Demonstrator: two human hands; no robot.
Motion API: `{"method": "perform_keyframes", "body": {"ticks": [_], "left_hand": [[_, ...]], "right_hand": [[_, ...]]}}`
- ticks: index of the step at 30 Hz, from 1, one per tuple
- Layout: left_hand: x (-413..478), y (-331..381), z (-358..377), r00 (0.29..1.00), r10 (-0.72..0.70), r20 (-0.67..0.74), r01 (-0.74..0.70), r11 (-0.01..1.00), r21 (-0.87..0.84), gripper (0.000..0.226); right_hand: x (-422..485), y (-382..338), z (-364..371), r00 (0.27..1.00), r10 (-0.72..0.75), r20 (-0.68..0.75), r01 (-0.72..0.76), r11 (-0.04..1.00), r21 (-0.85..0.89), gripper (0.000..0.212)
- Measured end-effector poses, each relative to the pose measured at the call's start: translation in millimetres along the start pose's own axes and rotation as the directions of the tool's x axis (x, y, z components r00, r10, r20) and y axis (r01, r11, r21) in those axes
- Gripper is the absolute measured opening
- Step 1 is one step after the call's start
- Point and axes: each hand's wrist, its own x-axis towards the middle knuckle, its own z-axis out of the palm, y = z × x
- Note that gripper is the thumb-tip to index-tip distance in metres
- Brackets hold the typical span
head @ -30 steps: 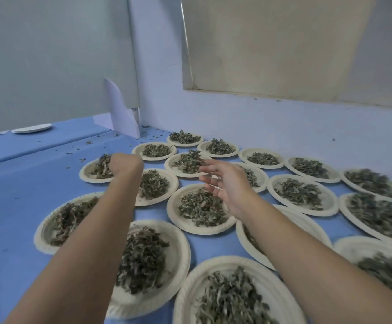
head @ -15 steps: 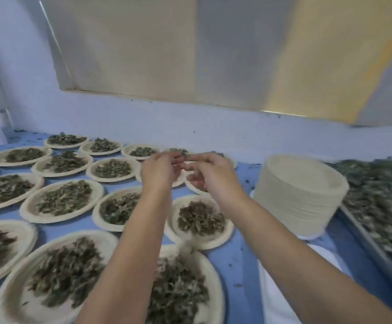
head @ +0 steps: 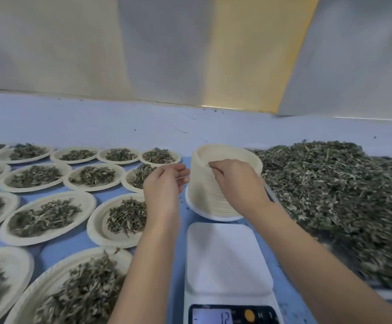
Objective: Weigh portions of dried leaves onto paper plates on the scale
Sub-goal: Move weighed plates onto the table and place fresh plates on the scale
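While a reading of "12" is being shown on the lit display, the white flat-topped digital scale is being kept at the near edge of the blue table. The tall stack of cream paper plates is being supported upright just behind the scale, toward the far edge, and is not touching it.

The right hand is being held over the stack from the right side, its wrist crossing the stack's right wall. Its fingertips are being bunched and curled down onto the top plate. Whether a plate is being pinched or only touched cannot be told.

The left hand is being held just beside the stack's left wall, apart from it, with fingers loosely curled and nothing in them.

A large loose heap of dried grey-green leaves is being kept along the right edge of the table, its near end blurred.

Round cream paper plates with leaf portions are being laid out in rows across the left part of the table, from near edge to far edge, some rims touching. One such plate is being partly covered by the left forearm.
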Motion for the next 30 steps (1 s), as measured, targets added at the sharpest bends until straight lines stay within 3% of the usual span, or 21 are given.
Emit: {"method": "perform_keyframes", "body": {"ticks": [7, 12, 23, 30], "left_hand": [[-9, -1, 6, 0.999, -0.012, 0.032, 0.011, 1.0, 0.016, 0.029], [-11, -3, 5, 0.999, -0.025, 0.036, 0.024, 0.999, 0.027, 0.027], [-11, -5, 6, 0.997, -0.05, 0.054, 0.048, 0.998, 0.045, 0.027], [-14, -9, 9, 0.995, -0.056, 0.082, 0.049, 0.995, 0.086, 0.025]], "right_hand": [[5, 1, 0, 0.998, -0.027, 0.053, 0.03, 0.998, -0.053, 0.031], [7, 3, 6, 0.999, -0.039, 0.013, 0.039, 0.998, -0.052, 0.03], [5, 8, 16, 0.98, -0.11, -0.168, 0.115, 0.993, 0.024, 0.035], [0, 6, 11, 0.916, -0.145, -0.375, 0.199, 0.974, 0.109, 0.031]]}}
